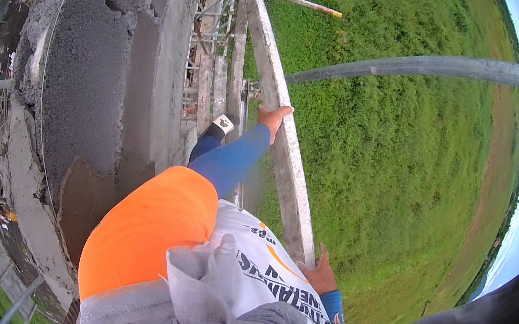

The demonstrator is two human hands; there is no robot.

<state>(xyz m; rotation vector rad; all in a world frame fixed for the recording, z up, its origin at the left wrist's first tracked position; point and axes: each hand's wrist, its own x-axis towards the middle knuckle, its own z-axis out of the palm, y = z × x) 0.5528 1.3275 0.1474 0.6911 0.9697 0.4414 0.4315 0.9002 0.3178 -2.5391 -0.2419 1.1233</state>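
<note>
A long, straight, cement-smeared board [287, 156] slants down across the middle, its far end running out of the top of the view. My left hand [273, 122] is closed around it partway along, the arm in an orange and blue sleeve. Near the board's lower end, my right hand [321, 275] grips its edge with the thumb raised. To the left lies a concrete ledge [90, 63] with rough grey mortar and a crack across it. A smoother wet patch [83, 199] covers its nearer part. The board is apart from this surface.
A thin string line [48, 56] runs along the ledge. Scaffold pipes and planks [205, 73] stand below, beyond the ledge's edge. A grey metal pipe [434, 67] crosses at right, above green grass far below [397, 182]. My foot [221, 124] shows beside the planks.
</note>
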